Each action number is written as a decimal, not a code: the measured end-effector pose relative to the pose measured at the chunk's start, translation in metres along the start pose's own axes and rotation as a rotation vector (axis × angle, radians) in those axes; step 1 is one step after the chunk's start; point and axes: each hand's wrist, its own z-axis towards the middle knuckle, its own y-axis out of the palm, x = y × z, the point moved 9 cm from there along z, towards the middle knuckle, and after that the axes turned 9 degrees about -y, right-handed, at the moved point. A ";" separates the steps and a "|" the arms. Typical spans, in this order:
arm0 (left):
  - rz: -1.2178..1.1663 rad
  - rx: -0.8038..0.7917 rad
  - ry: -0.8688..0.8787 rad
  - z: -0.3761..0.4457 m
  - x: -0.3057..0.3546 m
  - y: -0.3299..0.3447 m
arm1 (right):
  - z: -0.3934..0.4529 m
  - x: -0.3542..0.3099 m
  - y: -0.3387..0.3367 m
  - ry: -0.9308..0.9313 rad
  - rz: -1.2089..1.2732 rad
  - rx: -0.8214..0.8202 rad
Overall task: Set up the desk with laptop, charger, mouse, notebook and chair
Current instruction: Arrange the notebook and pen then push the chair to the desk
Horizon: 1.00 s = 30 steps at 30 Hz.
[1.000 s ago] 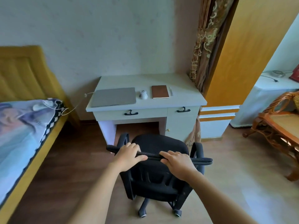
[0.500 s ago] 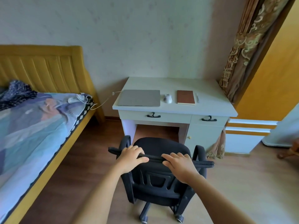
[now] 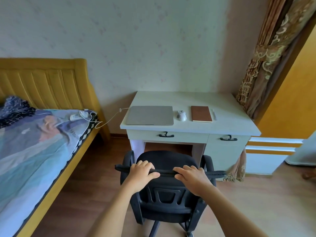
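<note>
While both hands, left hand and right hand, are keeping a clenched grip on the office chair backrest facing the tabletop, it's looking like chair-placing time, probably needing a straight push under.

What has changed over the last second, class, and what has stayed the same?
The view has swung left: the bed fills more of it and the wicker chair is gone. The left hand and right hand still grip the office chair backrest. Laptop, mouse and notebook lie unmoved.
</note>
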 end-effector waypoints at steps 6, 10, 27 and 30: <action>-0.019 -0.016 0.025 0.032 -0.015 -0.001 | 0.034 0.005 -0.002 0.011 0.006 -0.009; -0.030 -0.043 0.033 0.050 -0.017 -0.004 | 0.044 0.010 -0.010 0.026 -0.020 0.016; -0.034 -0.020 -0.014 0.117 0.000 -0.003 | 0.095 0.064 -0.029 0.042 -0.085 0.086; -0.032 -0.025 -0.025 0.117 -0.002 -0.003 | 0.095 0.062 -0.028 0.039 -0.067 0.080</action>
